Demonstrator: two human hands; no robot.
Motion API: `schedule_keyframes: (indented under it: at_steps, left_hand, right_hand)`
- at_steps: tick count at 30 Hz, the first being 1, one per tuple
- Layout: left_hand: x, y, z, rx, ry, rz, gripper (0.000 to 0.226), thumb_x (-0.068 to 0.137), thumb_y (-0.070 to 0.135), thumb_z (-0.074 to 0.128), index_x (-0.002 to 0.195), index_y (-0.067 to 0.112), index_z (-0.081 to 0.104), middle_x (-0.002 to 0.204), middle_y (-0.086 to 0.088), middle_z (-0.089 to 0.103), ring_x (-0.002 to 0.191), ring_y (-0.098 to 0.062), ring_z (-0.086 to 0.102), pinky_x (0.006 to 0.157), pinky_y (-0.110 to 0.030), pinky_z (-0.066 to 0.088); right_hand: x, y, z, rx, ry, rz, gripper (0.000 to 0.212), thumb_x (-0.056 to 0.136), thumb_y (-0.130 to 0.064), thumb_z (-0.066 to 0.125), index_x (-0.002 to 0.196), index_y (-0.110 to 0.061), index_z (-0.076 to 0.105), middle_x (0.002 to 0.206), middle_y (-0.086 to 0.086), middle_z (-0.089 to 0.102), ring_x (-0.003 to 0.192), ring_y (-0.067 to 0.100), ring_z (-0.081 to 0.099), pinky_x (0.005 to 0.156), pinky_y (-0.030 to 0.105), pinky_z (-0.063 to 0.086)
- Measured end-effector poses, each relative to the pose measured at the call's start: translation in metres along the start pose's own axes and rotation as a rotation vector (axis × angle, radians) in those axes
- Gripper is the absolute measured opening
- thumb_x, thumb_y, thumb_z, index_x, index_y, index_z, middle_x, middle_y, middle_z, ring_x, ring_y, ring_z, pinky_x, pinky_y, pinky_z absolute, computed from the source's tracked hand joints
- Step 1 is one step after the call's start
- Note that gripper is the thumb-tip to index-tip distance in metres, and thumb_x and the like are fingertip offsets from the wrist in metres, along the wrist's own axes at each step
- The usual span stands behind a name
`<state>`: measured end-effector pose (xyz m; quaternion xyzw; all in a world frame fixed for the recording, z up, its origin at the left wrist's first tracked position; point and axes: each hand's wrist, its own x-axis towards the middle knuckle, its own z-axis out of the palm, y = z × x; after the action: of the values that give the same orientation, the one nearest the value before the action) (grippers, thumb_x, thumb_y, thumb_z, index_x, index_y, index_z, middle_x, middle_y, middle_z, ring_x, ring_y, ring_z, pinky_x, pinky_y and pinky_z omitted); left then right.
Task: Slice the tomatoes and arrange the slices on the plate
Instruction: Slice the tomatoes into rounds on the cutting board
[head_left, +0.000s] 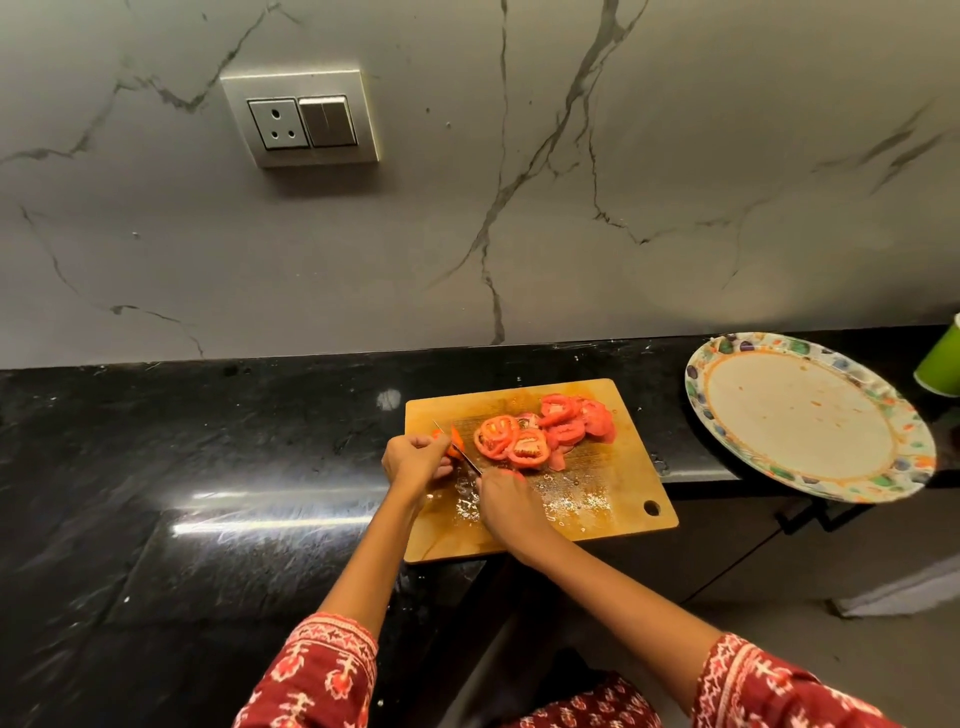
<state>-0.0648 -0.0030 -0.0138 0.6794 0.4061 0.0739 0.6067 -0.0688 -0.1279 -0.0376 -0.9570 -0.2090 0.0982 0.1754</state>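
Grip: your left hand (415, 460) pinches the last tomato piece (451, 441) to steady it; your right hand (506, 501) holds the knife (460, 449), blade across it | cutting board (613, 499): cut slices (540, 431) heaped aside, clearing the blade | plate (810, 418): only juice smears; no slices yet

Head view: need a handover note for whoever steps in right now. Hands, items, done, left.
Left hand holds the last tomato piece down at the cutting board's left edge.
Right hand grips the knife, blade at that piece.
Cut tomato slices lie piled mid-board.
Plate sits to the right on the counter, partly over its edge, holding no slices.
Done: most slicing.
Left: finish this piece, then arrange all slices on the plate.
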Motion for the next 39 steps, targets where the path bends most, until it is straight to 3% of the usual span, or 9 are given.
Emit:
schedule_keyframes:
  at_steps: [6,10,14,21,29,34,39]
  left_hand:
    - [-0.003,-0.007,0.011,0.015,0.015,0.060,0.013,0.076,0.015,0.076,0.068,0.013,0.065,0.063,-0.005,0.066,0.057,-0.015,0.066,0.059,-0.029,0.058]
    - [-0.003,-0.009,0.013,0.043,0.041,0.112,0.013,0.077,0.012,0.074,0.070,0.016,0.064,0.067,-0.005,0.066,0.055,-0.011,0.065,0.051,-0.023,0.056]
    - [-0.002,-0.010,0.012,0.121,0.049,0.133,0.024,0.077,0.011,0.074,0.057,0.018,0.062,0.063,-0.005,0.066,0.057,-0.017,0.067,0.064,-0.036,0.059]
    - [-0.002,-0.008,0.012,0.176,0.037,0.165,0.023,0.074,0.007,0.074,0.054,0.011,0.065,0.063,-0.013,0.068,0.059,-0.022,0.069,0.066,-0.042,0.059]
    - [-0.003,-0.007,0.007,0.119,0.064,0.145,0.026,0.075,0.009,0.075,0.054,0.018,0.062,0.058,-0.002,0.064,0.056,-0.017,0.067,0.064,-0.034,0.059]
    - [0.002,-0.004,0.000,0.127,0.097,0.149,0.028,0.074,0.010,0.076,0.052,0.020,0.062,0.056,-0.001,0.064,0.053,-0.014,0.065,0.059,-0.029,0.057]
    - [0.005,-0.002,0.000,0.133,0.082,0.125,0.024,0.074,0.008,0.076,0.057,0.018,0.063,0.063,-0.003,0.066,0.056,-0.014,0.066,0.060,-0.029,0.058]
  right_hand:
    - [0.001,-0.006,-0.002,0.030,0.005,0.076,0.031,0.101,-0.014,0.030,0.119,0.001,0.050,0.115,0.019,0.059,0.110,0.032,0.054,0.081,0.038,0.044]
    - [0.002,-0.003,-0.002,0.037,0.004,0.079,0.030,0.101,-0.013,0.029,0.117,0.000,0.051,0.114,0.018,0.060,0.107,0.031,0.055,0.080,0.037,0.044]
    - [0.000,-0.006,-0.002,0.052,0.008,0.079,0.033,0.102,-0.018,0.029,0.118,0.000,0.051,0.116,0.018,0.059,0.110,0.032,0.053,0.080,0.037,0.042]
    - [0.012,-0.015,-0.008,-0.007,-0.004,0.057,0.032,0.103,-0.019,0.027,0.116,-0.001,0.050,0.113,0.018,0.064,0.105,0.035,0.060,0.083,0.040,0.043]
    - [0.003,-0.009,-0.003,-0.008,-0.005,0.031,0.028,0.100,-0.010,0.030,0.116,0.001,0.052,0.112,0.017,0.062,0.106,0.033,0.058,0.082,0.039,0.043]
    - [0.009,-0.012,-0.006,-0.038,-0.005,0.003,0.028,0.102,-0.015,0.031,0.113,-0.001,0.053,0.108,0.016,0.065,0.099,0.030,0.062,0.079,0.036,0.044]
    - [-0.003,0.004,-0.004,-0.057,-0.030,0.018,0.028,0.100,-0.011,0.033,0.122,-0.003,0.049,0.120,0.014,0.057,0.113,0.028,0.054,0.082,0.036,0.047]
